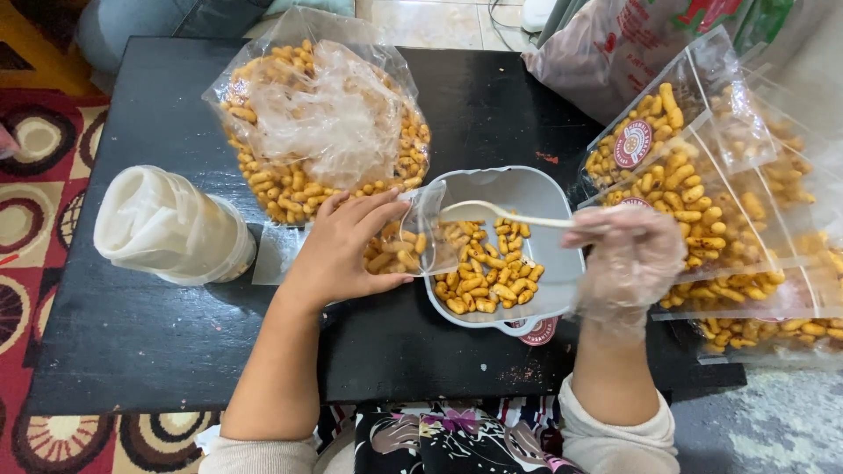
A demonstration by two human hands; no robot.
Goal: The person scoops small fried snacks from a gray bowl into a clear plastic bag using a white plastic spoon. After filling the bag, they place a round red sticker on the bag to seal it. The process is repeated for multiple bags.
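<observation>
**Snack bagging at black table, both hands busy**

While the left hand [338,254] grips a small clear pouch [406,237] at its open mouth, fingers curled and clamped on the plastic, the pouch rests tilted against the rim of the grey tray [549,206]. Pouch is partly filled with orange-yellow snack sticks. Left hand is bare.

Right hand [628,259] wears a thin clear plastic glove, fingers closed on the handle of a cream-coloured spoon [500,213]. Spoon lies nearly level over the tray, bowl end pointing toward the pouch mouth, just beside it. Cannot tell if the spoon bowl carries any snacks.

Grey tray sits at table centre, in front of the person, between the two hands. A loose heap of snack sticks [487,268] lies in its near-left part; far part of the tray is bare. A round red-and-white sticker [540,332] peeks out under the tray's near edge.

Behind the left hand, touching the pouch area: a big open clear bag of the same snacks [320,123], its plastic crumpled on top. Far left on the table: a white roll of bundled plastic bags [167,226], lying on its side, well apart from the tray.

Right side: several filled flat pouches [702,193] with round red stickers, overlapping each other, stacked off the table's right edge. A pinkish printed plastic bag [615,44] sits behind them.

Black table [132,333] stands on a patterned red rug [35,158]. Person's floral-print lap [448,439] shows at bottom edge.
</observation>
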